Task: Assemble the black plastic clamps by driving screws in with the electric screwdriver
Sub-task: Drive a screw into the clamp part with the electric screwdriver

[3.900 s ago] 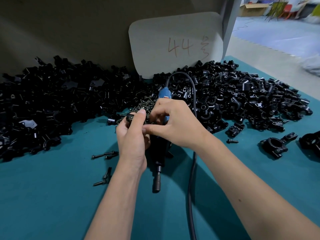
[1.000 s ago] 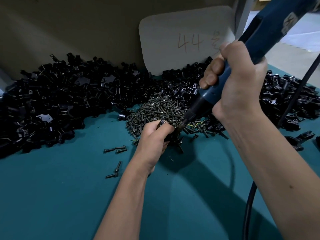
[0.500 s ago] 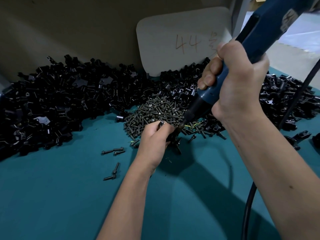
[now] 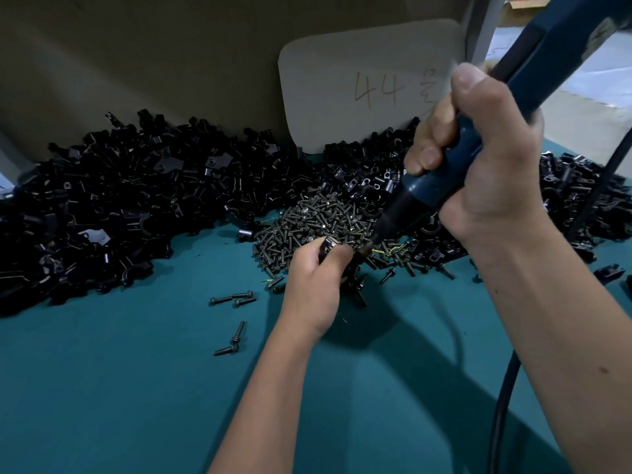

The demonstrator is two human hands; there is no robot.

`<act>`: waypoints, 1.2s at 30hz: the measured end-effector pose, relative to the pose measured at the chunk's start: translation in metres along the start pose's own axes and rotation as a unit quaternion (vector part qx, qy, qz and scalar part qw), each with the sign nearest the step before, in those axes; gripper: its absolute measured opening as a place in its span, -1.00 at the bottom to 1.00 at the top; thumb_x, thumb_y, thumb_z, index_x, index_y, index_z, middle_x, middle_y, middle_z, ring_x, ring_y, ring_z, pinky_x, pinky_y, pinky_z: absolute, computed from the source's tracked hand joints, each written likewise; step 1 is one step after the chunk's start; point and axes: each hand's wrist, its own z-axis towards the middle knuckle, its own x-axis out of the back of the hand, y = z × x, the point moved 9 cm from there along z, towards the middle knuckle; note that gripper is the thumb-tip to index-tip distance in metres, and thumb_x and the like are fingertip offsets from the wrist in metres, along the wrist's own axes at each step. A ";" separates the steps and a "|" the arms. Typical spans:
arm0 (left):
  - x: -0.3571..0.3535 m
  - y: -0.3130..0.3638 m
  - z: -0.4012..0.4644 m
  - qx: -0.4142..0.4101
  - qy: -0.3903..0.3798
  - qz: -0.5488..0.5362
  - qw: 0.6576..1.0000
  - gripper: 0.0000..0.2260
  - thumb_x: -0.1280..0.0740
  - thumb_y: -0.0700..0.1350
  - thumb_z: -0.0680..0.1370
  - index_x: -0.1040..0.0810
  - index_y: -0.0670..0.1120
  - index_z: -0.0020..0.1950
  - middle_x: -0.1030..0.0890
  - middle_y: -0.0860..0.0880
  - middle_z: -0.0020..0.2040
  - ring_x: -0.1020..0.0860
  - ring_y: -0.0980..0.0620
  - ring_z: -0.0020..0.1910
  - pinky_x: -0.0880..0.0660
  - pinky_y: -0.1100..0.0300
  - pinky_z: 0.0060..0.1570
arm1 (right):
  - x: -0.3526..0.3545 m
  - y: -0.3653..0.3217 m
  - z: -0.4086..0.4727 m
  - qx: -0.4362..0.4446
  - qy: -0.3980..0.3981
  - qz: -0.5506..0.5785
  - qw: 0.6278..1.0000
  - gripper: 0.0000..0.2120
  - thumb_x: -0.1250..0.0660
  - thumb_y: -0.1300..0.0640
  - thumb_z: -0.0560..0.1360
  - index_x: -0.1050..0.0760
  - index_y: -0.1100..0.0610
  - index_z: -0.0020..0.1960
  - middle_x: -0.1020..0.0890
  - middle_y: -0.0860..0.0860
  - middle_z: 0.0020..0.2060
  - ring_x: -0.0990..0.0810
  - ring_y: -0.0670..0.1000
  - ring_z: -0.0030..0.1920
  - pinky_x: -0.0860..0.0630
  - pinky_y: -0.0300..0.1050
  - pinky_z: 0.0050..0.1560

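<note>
My left hand grips a black plastic clamp standing on the teal table, mostly hidden behind the fingers. My right hand grips the blue electric screwdriver, held slanting down to the left. Its black tip meets the top of the clamp right beside my left fingertips. A heap of dark screws lies just behind the clamp.
Big piles of black clamp parts run along the back of the table, left and right. Several loose screws lie left of my left hand. A card marked "44" leans on the wall. The tool's black cable hangs at right.
Between one second ago and now almost nothing moved: the screwdriver tip stays on the clamp in my left hand. Earlier still, both hands held the clamp while the screwdriver lay on the table.
</note>
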 end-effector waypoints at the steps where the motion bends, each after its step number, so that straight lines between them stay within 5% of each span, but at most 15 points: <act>1: 0.000 0.000 0.000 -0.001 -0.001 0.006 1.000 -0.77 -0.27 0.09 0.46 -0.35 0.04 -0.33 -0.36 0.09 -0.39 -0.32 0.06 -0.38 -0.30 0.21 -0.35 | -0.004 -0.001 -0.001 0.005 -0.015 -0.003 1.000 -0.78 -0.29 0.25 0.59 -0.31 0.10 -0.18 -0.40 -0.01 -0.45 -0.36 0.01 -0.52 -0.38 -0.17 -0.39; 9: 0.000 -0.001 -0.001 0.001 -0.012 0.010 1.000 -0.76 -0.27 0.12 0.41 -0.33 0.06 -0.38 -0.34 0.07 -0.38 -0.30 0.10 -0.40 -0.27 0.33 -0.49 | 0.001 0.001 -0.004 0.006 0.032 -0.004 0.999 -0.70 -0.19 0.36 0.54 -0.25 0.07 -0.27 -0.31 0.01 -0.49 -0.27 0.02 -0.54 -0.32 -0.17 -0.41; 15: -0.002 -0.003 -0.002 0.011 0.004 0.012 1.000 -0.59 -0.25 0.21 0.34 -0.35 -0.15 -0.24 -0.45 -0.03 -0.24 -0.41 0.06 -0.23 -0.40 0.09 -0.21 | 0.011 -0.002 -0.004 0.023 0.111 -0.020 0.993 -0.64 -0.24 0.39 0.49 -0.32 0.07 -0.39 -0.33 0.04 -0.52 -0.31 0.04 -0.58 -0.34 -0.13 -0.42; 20: 0.002 0.002 -0.002 0.005 0.022 -0.009 1.000 -0.76 -0.29 0.12 0.42 -0.36 0.07 -0.37 -0.38 0.10 -0.38 -0.36 0.08 -0.32 -0.31 0.30 -0.43 | -0.008 -0.005 -0.003 0.029 0.017 -0.021 0.999 -0.71 -0.31 0.31 0.54 -0.41 0.05 -0.30 -0.39 0.01 -0.49 -0.36 0.03 -0.56 -0.38 -0.13 -0.40; 25: 0.006 -0.001 -0.002 0.033 0.054 0.000 0.998 -0.74 -0.26 0.08 0.44 -0.33 0.11 -0.43 -0.31 0.14 -0.43 -0.30 0.06 -0.35 -0.18 0.11 -0.35 | -0.015 -0.008 -0.005 0.040 -0.019 -0.044 0.998 -0.74 -0.34 0.18 0.62 -0.40 0.07 -0.23 -0.45 -0.02 -0.48 -0.42 0.02 -0.54 -0.41 -0.13 -0.40; 29: 0.017 -0.007 -0.001 0.049 0.062 -0.101 0.992 -0.77 -0.34 0.07 0.37 -0.35 0.07 -0.41 -0.30 0.13 -0.46 -0.24 0.15 -0.52 -0.19 0.28 -0.50 | -0.012 -0.007 0.001 -0.031 -0.047 0.063 0.996 -0.76 -0.26 0.00 0.65 -0.40 0.05 -0.17 -0.47 -0.09 -0.44 -0.39 -0.10 -0.50 -0.40 -0.20 -0.42; 31: 0.020 -0.007 -0.001 0.036 0.061 -0.135 0.988 -0.78 -0.36 0.08 0.37 -0.35 0.04 -0.32 -0.31 0.10 -0.45 -0.25 0.17 -0.53 -0.20 0.30 -0.53 | 0.000 -0.011 0.004 -0.032 -0.010 0.124 0.992 -0.72 -0.16 -0.03 0.70 -0.39 0.06 -0.14 -0.48 -0.10 -0.41 -0.41 -0.12 -0.46 -0.42 -0.21 -0.40; 36: 0.010 0.011 -0.007 -0.071 0.077 0.071 0.992 -0.74 -0.30 0.05 0.57 -0.35 0.00 -0.26 -0.37 0.16 -0.45 -0.26 0.17 -0.46 -0.22 0.30 -0.46 | 0.030 0.001 -0.001 -0.021 0.150 0.078 0.985 -0.73 -0.35 0.05 0.64 -0.38 0.08 -0.19 -0.43 -0.01 -0.37 -0.40 -0.04 -0.43 -0.43 -0.15 -0.35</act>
